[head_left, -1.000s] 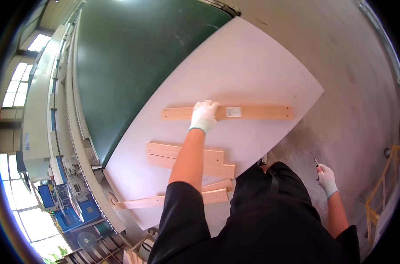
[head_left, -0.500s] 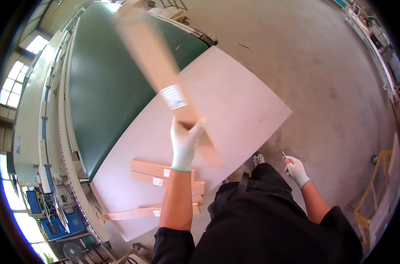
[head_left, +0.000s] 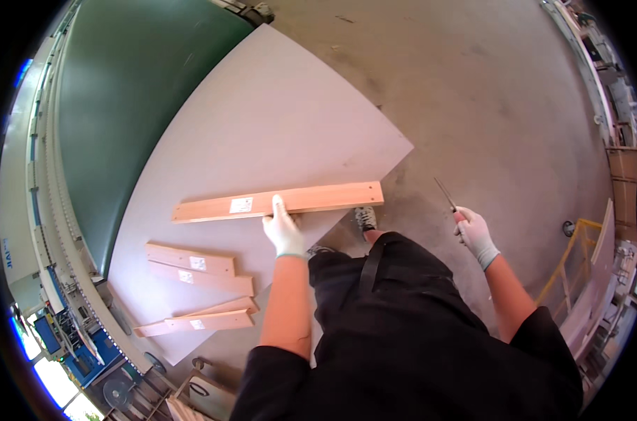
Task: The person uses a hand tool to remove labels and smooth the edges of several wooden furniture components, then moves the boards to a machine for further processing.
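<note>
My left hand (head_left: pixel 283 229), in a white glove, grips the near edge of a long light wooden plank (head_left: pixel 332 198) with a white label. The plank lies level across the near part of a large grey board (head_left: pixel 262 126) and reaches past its right edge. Out to the right over the concrete floor, my gloved right hand (head_left: pixel 475 233) holds a thin dark tool (head_left: pixel 445 194) with a red handle, its tip pointing up and away.
Several shorter wooden planks (head_left: pixel 199 266) lie on the grey board at the lower left. A green surface (head_left: pixel 122 91) borders the board on the left. Concrete floor (head_left: pixel 487 91) spreads to the right, with a yellow rail (head_left: pixel 571 259) at the far right.
The plank was swung up in my left hand half a second ago; now it is back down, lying level over the grey board. My right hand stays out to the side with the tool.
</note>
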Demonstrator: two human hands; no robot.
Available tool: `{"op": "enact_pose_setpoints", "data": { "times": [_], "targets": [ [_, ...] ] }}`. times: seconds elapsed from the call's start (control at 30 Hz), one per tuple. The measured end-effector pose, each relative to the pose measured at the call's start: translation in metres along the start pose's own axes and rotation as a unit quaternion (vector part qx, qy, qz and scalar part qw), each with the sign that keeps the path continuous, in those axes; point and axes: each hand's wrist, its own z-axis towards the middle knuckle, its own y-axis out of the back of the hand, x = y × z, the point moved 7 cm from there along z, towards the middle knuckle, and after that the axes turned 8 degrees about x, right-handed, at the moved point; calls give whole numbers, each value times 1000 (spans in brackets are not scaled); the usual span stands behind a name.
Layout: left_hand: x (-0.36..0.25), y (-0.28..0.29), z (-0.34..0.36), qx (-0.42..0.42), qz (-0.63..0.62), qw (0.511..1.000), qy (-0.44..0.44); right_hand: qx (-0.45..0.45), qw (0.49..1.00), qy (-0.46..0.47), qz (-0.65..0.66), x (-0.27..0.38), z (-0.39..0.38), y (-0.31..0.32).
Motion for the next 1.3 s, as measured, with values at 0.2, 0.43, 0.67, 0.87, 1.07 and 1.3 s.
{"op": "enact_pose_setpoints", "data": {
  "times": [0.2, 0.43, 0.67, 0.87, 1.07, 1.3],
  "targets": [
    [-30, 24, 7, 35, 536, 790, -296, 39, 972, 15, -230, -3, 4, 7],
    [-12, -94, -44, 46, 624, 602, -495, 131, 790, 102, -590, 136, -12, -76],
    [14, -101, -69, 66, 582, 622, -520, 141, 747, 75, -645, 133, -22, -79],
    [16, -104, -66, 76, 580, 633, -506, 90, 763, 66, -637, 105, -19, -64],
    [13, -100, -66, 68, 574, 631, -518, 74, 784, 68, -612, 94, -12, -65],
    [16, -105, -65, 69, 584, 628, -509, 69, 785, -42, -614, 16, 44, 1]
  ]
}}
